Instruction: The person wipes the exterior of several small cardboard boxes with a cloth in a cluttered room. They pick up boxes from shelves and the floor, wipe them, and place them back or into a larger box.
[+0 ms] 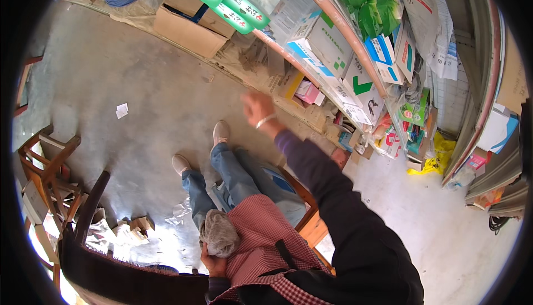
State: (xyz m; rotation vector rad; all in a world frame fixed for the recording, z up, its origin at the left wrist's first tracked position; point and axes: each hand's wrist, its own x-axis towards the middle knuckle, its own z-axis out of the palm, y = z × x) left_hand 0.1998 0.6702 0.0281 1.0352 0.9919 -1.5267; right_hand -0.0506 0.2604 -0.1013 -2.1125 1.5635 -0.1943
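Note:
A balled grey knitted cloth (221, 234) rests in my left hand (214, 260), whose fingers curl round its lower side at my lap. My right hand (259, 109), with a light bracelet at the wrist, is stretched out over the floor near the shelves; it is blurred, and nothing shows in it. I wear a red checked apron (266, 230) over blue trousers and sit with my feet on the concrete floor.
Shelves (287, 55) with boxes and packets curve along the upper right. An open cardboard box (189, 28) stands beneath. Wooden furniture (52, 163) and a dark armrest (93, 205) are at the left. A paper scrap (122, 111) lies on the floor.

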